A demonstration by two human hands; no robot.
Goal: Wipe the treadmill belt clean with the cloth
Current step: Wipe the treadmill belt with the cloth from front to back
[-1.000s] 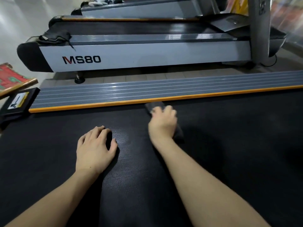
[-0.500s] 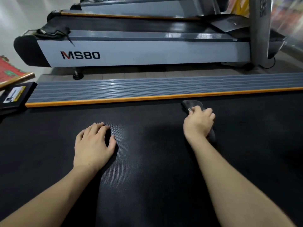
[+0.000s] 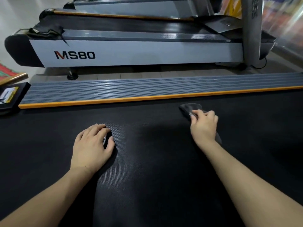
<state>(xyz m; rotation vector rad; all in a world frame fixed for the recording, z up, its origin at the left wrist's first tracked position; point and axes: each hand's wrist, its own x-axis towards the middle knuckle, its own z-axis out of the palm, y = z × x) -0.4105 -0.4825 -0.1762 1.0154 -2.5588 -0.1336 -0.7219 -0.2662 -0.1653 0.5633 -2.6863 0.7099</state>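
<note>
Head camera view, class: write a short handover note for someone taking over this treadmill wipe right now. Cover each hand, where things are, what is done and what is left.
Left hand: flat on the belt, palm down, holding nothing, bracing.
Right hand: pressing the dark cloth onto the belt, fingers closed on it.
Position: cloth lies near the orange strip at the belt's far edge, right of centre.
Done: cannot tell which areas are already clean; the belt looks uniformly dark.
Left: probably keep wiping along and across the belt.
</note>
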